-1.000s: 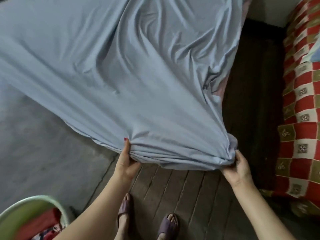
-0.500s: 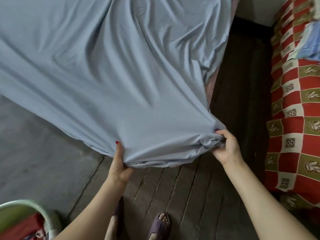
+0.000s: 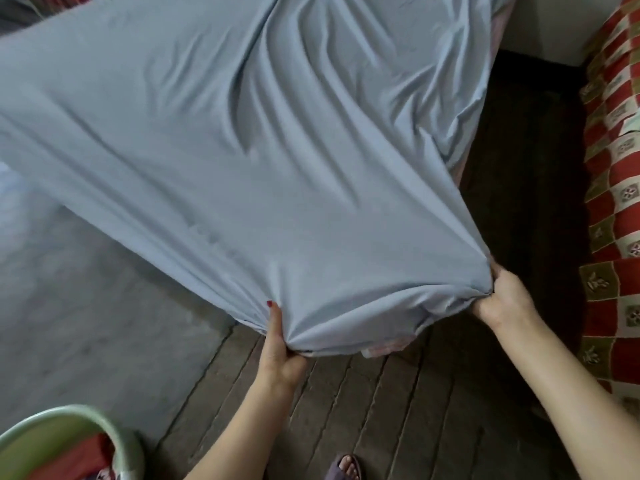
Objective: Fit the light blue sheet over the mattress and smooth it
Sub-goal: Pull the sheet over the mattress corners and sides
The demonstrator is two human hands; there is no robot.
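While both hands clamp bunched folds along its near hem, the light blue cotton-like sheet (image 3: 263,161) is pulled taut toward the camera over the near end of the mattress. The left hand (image 3: 278,351) pinches a gather of cloth at the hem's left part, thumb with a red-painted nail pressed up onto the fabric, fingers curled beneath it. The right hand (image 3: 502,296) is closed around the sheet's near right corner, where the cloth puckers into tight creases. Between the two hands the hem sags in a shallow curve, and a strip of pale pink striped mattress (image 3: 388,344) peeks out just under it; more of that pink edge shows along the bed's right side. Long wrinkles fan from the grips up across the sheet toward the far end. Below the hem lies a dark wooden plank floor (image 3: 398,410), with one foot in a purple slipper (image 3: 343,469) at the bottom edge. A pale green plastic basin (image 3: 114,431) holding red cloth sits at the lower left corner, and a red-and-olive checked quilt (image 3: 613,202) runs down the right edge.
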